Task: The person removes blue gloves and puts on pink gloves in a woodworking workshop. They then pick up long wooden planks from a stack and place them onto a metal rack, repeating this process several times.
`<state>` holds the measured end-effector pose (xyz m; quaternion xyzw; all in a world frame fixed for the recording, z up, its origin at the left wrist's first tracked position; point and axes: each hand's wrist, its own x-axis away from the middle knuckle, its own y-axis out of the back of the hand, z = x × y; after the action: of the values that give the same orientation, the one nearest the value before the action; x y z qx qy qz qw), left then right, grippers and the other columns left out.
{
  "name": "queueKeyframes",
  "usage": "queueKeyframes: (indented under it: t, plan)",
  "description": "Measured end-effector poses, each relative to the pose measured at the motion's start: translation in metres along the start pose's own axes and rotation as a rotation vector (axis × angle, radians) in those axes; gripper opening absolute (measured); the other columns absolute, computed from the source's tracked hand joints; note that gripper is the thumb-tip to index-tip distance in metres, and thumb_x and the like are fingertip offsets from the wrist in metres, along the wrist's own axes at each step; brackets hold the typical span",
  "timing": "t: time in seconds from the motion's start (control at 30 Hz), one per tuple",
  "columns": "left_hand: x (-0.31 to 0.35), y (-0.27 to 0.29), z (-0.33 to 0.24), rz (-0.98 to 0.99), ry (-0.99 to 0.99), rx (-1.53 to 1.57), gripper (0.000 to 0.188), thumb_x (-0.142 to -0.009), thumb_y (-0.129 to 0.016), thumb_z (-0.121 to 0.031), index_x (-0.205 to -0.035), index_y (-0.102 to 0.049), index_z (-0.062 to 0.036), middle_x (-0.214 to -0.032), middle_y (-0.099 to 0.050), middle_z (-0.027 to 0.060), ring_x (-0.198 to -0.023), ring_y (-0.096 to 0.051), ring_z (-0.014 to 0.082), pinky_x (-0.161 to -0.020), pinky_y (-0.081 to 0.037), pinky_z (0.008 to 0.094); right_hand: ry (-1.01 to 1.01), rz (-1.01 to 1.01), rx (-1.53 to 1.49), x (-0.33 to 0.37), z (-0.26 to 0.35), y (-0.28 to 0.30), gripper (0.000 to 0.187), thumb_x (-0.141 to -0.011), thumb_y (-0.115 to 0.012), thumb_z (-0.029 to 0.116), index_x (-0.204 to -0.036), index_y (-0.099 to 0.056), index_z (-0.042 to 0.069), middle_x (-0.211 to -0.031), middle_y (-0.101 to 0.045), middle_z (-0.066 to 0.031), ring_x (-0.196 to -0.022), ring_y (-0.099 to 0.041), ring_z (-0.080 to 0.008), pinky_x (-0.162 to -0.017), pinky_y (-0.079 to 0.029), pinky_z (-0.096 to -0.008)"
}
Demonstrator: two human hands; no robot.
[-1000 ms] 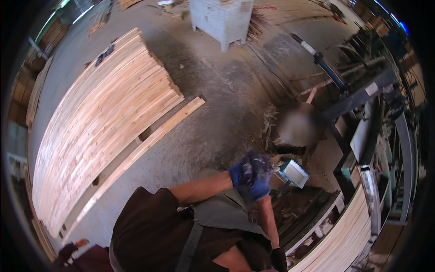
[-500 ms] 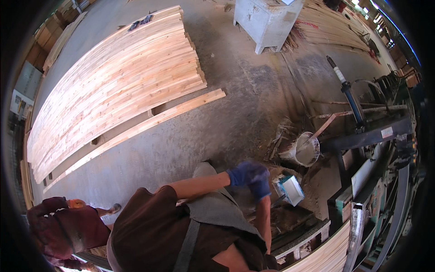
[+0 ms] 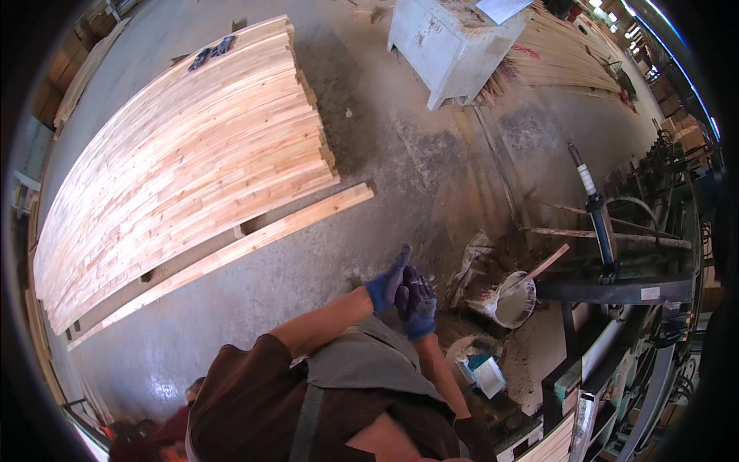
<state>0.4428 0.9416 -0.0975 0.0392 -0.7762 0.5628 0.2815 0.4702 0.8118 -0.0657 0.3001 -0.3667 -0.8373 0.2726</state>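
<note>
Both my hands wear blue work gloves and meet in front of my grey apron. My left hand has its fingers stretched out and pointing away from me. Beside it, my right hand also has straight fingers, turned toward the left hand, and the two touch or nearly touch. I see nothing held in either one. Right of the hands stands a messy white bucket with a wooden stick leaning in it. Nearer to me is a teal and white container.
A broad layer of long wooden strips lies at the left, with a single strip along its near side. Dark gloves rest on its far end. A grey cabinet stands at the back. Machinery fills the right; a co-worker's sleeve shows lower left.
My hands were blurred and folded over each other; now their fingers are straight, palms facing. The view has shifted, and the co-worker at lower left has sunk mostly out of the picture.
</note>
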Motion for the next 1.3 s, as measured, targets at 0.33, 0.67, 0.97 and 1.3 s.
queueKeyframes:
  t: [0.33,0.67,0.97,1.3]
  plan:
    - [-0.063,-0.018,-0.201,-0.144,-0.185,-0.519,0.066,-0.108,-0.045,-0.059,-0.153,-0.048,-0.0114,-0.136,-0.065,0.0097,-0.124,-0.062,0.0237,-0.108,-0.049,0.0431,-0.922,0.179,-1.401,-0.096,-0.172,0.018,0.069,-0.108,-0.042,0.060,-0.149,-0.054,0.005,-0.143,-0.064,-0.0141,-0.127,-0.063,-0.0305,-0.111,-0.047,-0.0495]
    - [-0.165,-0.080,-0.297,-0.306,-0.883,-0.663,0.050,-0.114,-0.044,-0.040,-0.141,-0.061,-0.0012,-0.127,-0.071,0.0084,-0.114,-0.065,0.0152,-0.105,-0.050,0.0319,-0.422,0.504,-1.719,-0.371,-0.105,0.024,0.077,-0.110,-0.030,0.062,-0.162,-0.035,0.006,-0.163,-0.043,-0.0108,-0.148,-0.044,-0.0272,-0.125,-0.032,-0.0467]
    - [-0.228,-0.100,-0.425,-0.532,-0.916,-0.584,0.035,-0.106,-0.062,-0.029,-0.087,-0.075,-0.0031,-0.078,-0.074,0.0009,-0.071,-0.066,0.0103,-0.066,-0.051,0.0295,-0.453,0.522,-1.784,-0.499,-0.127,-0.021,0.078,-0.110,-0.027,0.062,-0.168,-0.018,0.011,-0.172,-0.028,-0.0085,-0.156,-0.030,-0.0248,-0.129,-0.022,-0.0446]
    - [-0.288,-0.071,-0.569,-0.880,-0.902,-1.046,0.040,-0.104,-0.057,-0.035,-0.089,-0.071,0.0002,-0.078,-0.070,0.0240,-0.074,-0.072,0.0373,-0.067,-0.053,0.0439,-0.567,0.484,-1.851,-0.636,-0.139,-0.087,0.068,-0.113,-0.033,0.052,-0.168,-0.023,0.014,-0.169,-0.034,-0.0065,-0.152,-0.036,-0.0233,-0.126,-0.028,-0.0425]
